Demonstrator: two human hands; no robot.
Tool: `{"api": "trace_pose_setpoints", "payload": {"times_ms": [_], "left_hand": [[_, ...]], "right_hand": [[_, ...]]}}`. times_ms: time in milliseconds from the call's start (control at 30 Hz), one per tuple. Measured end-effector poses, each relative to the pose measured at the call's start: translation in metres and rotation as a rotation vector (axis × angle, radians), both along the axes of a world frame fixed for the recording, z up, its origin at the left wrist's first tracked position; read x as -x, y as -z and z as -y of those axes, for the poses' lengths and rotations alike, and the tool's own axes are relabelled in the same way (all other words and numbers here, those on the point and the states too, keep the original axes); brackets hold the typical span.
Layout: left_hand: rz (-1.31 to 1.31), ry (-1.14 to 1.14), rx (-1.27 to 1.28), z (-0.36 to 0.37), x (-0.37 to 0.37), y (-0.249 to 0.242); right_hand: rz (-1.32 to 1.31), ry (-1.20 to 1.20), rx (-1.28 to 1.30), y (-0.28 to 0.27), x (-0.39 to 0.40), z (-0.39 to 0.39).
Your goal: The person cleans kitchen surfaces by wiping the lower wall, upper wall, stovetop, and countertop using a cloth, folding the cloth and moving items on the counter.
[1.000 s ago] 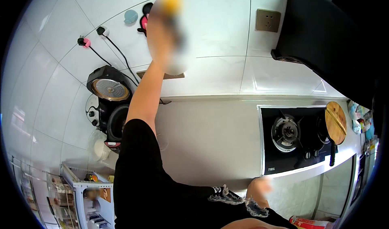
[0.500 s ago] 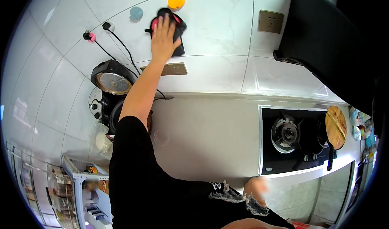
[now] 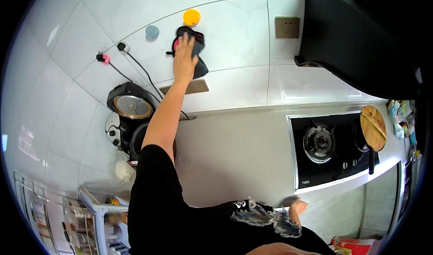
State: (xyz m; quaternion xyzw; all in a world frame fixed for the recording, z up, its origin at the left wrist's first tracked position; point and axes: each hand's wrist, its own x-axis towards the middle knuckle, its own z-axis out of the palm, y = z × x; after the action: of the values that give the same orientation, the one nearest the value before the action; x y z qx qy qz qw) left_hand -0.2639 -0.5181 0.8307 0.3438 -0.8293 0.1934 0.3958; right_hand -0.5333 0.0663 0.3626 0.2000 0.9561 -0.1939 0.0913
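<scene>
My left hand reaches up to the wall. Its fingers lie stretched and flat over a black bundle with pink-red parts, which looks like oven mitts or folded cloth. That bundle hangs against the tiles just below a round yellow wall hook; my palm hides part of it. Low down by the front edge of the counter, my right hand hangs near my torn-edged denim, small and blurred, its fingers not clear.
A grey-blue hook and two plugs on holders sit on the wall. Below stands an open-lidded cooker. Right of the grey countertop is a gas stove with a wooden-lidded pan, under a black range hood.
The view has tilted upward, so the wall things sit lower in it. My left hand stays on the black bundle, whose lower part has swung slightly right. My right hand has shifted slightly.
</scene>
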Motion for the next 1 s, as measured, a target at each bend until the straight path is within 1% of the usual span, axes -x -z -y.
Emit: {"api": "trace_pose_setpoints", "payload": {"times_ms": [33,67,100,133,167,200,233,267,300,367,400,433,467,500,567,600,633,700,733,767,800,833,900,933,967,1000], "left_hand": [[-0.191,0.055,-0.010,-0.003,0.000,-0.008],[-0.385,0.071,0.055,0.005,-0.003,-0.014],[-0.580,0.092,0.119,0.016,-0.005,-0.023],[-0.647,0.092,0.175,0.019,-0.003,-0.039],[-0.713,0.091,0.228,0.017,0.001,-0.058],[-0.682,0.103,0.285,0.016,0.006,-0.082],[-0.678,0.121,0.290,0.012,0.014,-0.107],[-0.604,0.158,0.347,0.005,0.022,-0.133],[-0.531,0.192,0.409,0.004,0.030,-0.156],[-0.373,0.155,0.533,0.021,0.042,-0.200],[-0.331,0.057,0.517,0.031,0.052,-0.215],[-0.319,-0.038,0.508,0.046,0.062,-0.227],[-0.349,-0.080,0.523,0.047,0.074,-0.229],[-0.387,-0.123,0.543,0.048,0.087,-0.230],[-0.293,-0.080,0.563,0.038,0.118,-0.221],[-0.185,-0.077,0.607,0.027,0.137,-0.206],[-0.067,-0.036,0.561,0.013,0.155,-0.191],[0.182,0.233,0.429,-0.015,0.188,-0.157],[0.327,0.301,0.338,-0.018,0.205,-0.137],[0.531,0.402,0.296,-0.019,0.218,-0.125],[0.647,0.393,0.459,-0.016,0.221,-0.104],[0.658,0.370,0.429,-0.021,0.220,-0.108],[0.705,0.345,0.346,-0.015,0.206,-0.133],[0.703,0.263,0.275,-0.012,0.194,-0.152],[0.599,0.179,0.259,-0.019,0.179,-0.178],[0.430,0.172,0.275,-0.016,0.159,-0.200]], "right_hand": [[-0.007,-0.171,-0.100,-0.052,-0.006,-0.014],[-0.001,-0.150,-0.083,-0.071,-0.010,-0.015],[-0.205,-0.337,0.042,-0.084,-0.012,-0.012],[-0.413,-0.520,0.162,-0.096,-0.015,-0.008],[-0.391,-0.596,0.394,-0.124,-0.024,0.019],[-0.298,-0.775,0.491,-0.123,-0.021,0.037],[-0.267,-0.872,0.513,-0.141,-0.030,0.065],[-0.288,-1.058,0.484,-0.126,-0.024,0.086],[-0.293,-1.050,0.495,-0.111,-0.020,0.105],[-0.413,-1.472,0.191,-0.088,-0.014,0.140],[-0.418,-1.466,0.201,-0.073,-0.016,0.148],[-0.431,-1.430,0.146,-0.053,-0.018,0.150],[-0.451,-1.390,0.088,-0.048,-0.015,0.152],[-0.385,-1.371,0.143,-0.043,-0.014,0.151],[-0.373,-1.346,0.197,-0.035,-0.013,0.151],[-0.371,-1.341,0.204,-0.039,-0.014,0.153],[-0.367,-1.340,0.202,-0.041,-0.012,0.150],[-0.355,-1.318,0.245,-0.040,-0.013,0.150],[-0.366,-1.318,0.248,-0.036,-0.012,0.149],[-0.382,-1.318,0.248,-0.035,-0.013,0.148],[-0.389,-1.304,0.286,-0.038,-0.013,0.147],[-0.407,-1.296,0.292,-0.036,-0.012,0.149],[-0.377,-1.294,0.314,-0.033,-0.010,0.148],[-0.401,-1.286,0.315,-0.036,-0.011,0.148],[-0.398,-1.279,0.321,-0.038,-0.012,0.147],[-0.410,-1.282,0.318,-0.038,-0.012,0.146]]}}
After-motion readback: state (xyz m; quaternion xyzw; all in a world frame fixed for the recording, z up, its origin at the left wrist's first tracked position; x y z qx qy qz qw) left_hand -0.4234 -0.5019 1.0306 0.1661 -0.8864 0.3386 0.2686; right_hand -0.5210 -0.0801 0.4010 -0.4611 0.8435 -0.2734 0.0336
